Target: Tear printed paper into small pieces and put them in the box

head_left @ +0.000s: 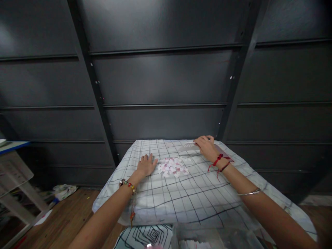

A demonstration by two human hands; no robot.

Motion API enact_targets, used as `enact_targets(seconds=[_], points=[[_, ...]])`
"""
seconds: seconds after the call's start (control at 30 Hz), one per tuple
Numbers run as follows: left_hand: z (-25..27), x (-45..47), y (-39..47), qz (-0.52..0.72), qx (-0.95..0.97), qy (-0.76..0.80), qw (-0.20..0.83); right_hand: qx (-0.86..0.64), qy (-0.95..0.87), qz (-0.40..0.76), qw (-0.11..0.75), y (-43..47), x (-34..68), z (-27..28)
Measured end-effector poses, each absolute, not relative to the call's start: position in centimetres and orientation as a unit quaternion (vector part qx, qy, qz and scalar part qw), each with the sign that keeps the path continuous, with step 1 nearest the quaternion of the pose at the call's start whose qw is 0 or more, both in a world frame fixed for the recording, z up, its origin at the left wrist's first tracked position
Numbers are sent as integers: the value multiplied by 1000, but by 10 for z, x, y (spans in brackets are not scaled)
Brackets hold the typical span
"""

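My left hand (147, 165) lies on the checked tablecloth (178, 200) with its fingers spread and nothing in it. Just to its right is a loose pile of small white and pink paper pieces (173, 167). Toward the far right of the table, my right hand (206, 147) has its fingers closed on the edge of a thin white sheet (188, 146). The sheet seems to carry rows of faint marks, too small to read. Partly hidden behind the right wrist is a flat pinkish-red thing (228, 158) whose kind I cannot make out.
A clear plastic box (218, 237) with white pieces inside stands close to me, beside a black-and-white patterned surface (153, 233). Behind the table rises a dark panelled wall (163, 79). At left is a blue-edged table (15, 148); a crumpled cloth (64, 191) lies on the floor.
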State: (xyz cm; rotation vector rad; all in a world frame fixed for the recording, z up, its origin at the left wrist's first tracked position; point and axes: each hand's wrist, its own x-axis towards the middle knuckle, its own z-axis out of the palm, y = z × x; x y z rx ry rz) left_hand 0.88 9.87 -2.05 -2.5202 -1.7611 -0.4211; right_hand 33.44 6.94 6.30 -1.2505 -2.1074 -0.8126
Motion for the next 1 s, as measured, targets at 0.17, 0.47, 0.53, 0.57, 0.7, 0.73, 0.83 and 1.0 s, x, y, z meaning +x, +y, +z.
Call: enact_targets(seconds=[0.17,0.47,0.53,0.57,0.7,0.73,0.83,1.0], points=[[-14,14,120,-130,-789,-601,1,-445,-801,-307,257,83,343,58],[-8,26,135,-132,-820,-556,-16,-425,-805,-330,250,84,356,39],[-7,25,130,-132,-821,-555,-16,-418,-809,-330,249,83,358,37],[-6,24,128,-132,-822,-554,-17,-416,-810,-329,249,81,360,37],[-2,25,121,-145,-831,-537,-24,-416,-805,-330,263,76,365,38],[-1,26,120,-145,-837,-528,-26,-416,-803,-331,270,75,365,38],[1,29,118,-150,-854,-497,-24,-414,-802,-328,277,75,364,35],[2,32,117,-163,-870,-464,-32,-399,-823,-309,262,78,369,36]])
